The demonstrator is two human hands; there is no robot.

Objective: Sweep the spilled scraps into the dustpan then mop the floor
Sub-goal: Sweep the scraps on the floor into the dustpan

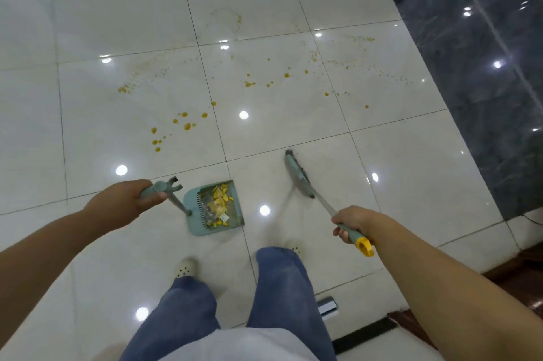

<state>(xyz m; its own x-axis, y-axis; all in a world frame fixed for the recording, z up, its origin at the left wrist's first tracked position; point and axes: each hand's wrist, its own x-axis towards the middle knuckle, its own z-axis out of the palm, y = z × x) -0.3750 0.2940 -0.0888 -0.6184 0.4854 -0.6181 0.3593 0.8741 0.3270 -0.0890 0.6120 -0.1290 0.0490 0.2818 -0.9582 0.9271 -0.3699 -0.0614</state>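
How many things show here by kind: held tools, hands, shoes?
dustpan: 1
broom: 1
hands: 2, the left hand and the right hand
shoes: 2, the left shoe and the right shoe, which is partly hidden by the trouser leg
Total: 6

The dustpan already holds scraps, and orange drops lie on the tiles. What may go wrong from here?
1. Loose scraps lie in the dustpan that the left hand holds; tilting it may spill them.
2. The broom in the right hand may smear the orange drops, which look wet, rather than collect them.
3. The drops lie ahead of the shoes; a step forward may spread them or cause a slip.
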